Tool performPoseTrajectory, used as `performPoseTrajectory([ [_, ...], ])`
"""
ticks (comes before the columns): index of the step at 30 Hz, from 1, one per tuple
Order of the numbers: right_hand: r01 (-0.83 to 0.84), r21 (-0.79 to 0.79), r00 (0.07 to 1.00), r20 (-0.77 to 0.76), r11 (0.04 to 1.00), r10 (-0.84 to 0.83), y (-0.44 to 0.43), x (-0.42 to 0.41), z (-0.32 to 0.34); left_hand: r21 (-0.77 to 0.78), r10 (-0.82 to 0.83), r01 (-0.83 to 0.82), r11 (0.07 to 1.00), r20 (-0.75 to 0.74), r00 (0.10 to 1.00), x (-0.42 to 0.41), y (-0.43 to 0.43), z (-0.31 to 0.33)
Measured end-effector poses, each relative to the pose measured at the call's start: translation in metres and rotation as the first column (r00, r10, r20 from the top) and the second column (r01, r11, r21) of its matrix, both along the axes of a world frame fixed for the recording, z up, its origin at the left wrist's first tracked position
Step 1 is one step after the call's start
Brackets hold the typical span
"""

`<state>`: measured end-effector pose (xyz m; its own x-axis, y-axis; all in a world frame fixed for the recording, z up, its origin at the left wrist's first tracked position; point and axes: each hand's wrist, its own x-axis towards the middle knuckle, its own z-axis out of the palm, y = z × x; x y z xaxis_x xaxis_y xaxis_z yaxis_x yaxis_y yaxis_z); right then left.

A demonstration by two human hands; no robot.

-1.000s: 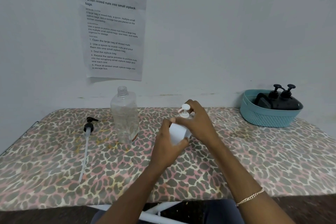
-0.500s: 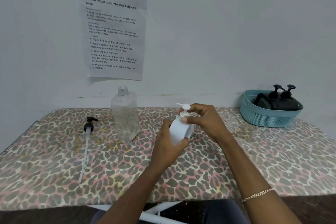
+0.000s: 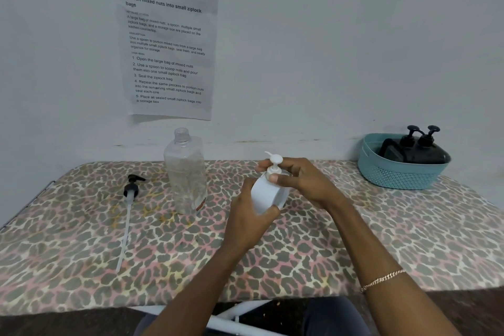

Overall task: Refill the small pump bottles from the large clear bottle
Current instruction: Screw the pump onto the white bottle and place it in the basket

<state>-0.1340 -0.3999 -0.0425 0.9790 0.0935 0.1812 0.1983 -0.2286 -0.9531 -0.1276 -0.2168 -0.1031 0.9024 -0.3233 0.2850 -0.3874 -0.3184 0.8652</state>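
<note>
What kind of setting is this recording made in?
Probably a staged recording station, not a real kitchen: a printed task sheet taped to a bare wall, and a folding table under a leopard-print cover.

Black bottles (image 3: 420,151) half-hidden in basket (image 3: 395,174)

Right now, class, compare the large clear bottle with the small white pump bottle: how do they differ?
The large clear bottle stands upright on the table with its neck open and no pump; the small white pump bottle is tilted, with its pump in place. The clear one is see-through and taller; the white one is opaque. Nothing touches the clear one; the left hand grips the white one and the right hand pinches its collar.
</note>
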Motion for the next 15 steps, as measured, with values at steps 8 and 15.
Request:
performPoseTrajectory([
  [8, 0.211, 0.191, 0.972, 0.065, 0.959, -0.227, 0.018, -0.005, -0.016, -0.064, -0.029, 0.027, 0.998, -0.026, 0.999, -0.001, 0.002, -0.001],
  [15, 0.530, 0.245, 0.827, 0.060, 0.812, -0.558, 0.056, -0.016, -0.022, -0.090, -0.017, 0.014, 0.996, -0.030, 0.999, 0.001, 0.001, -0.003],
])
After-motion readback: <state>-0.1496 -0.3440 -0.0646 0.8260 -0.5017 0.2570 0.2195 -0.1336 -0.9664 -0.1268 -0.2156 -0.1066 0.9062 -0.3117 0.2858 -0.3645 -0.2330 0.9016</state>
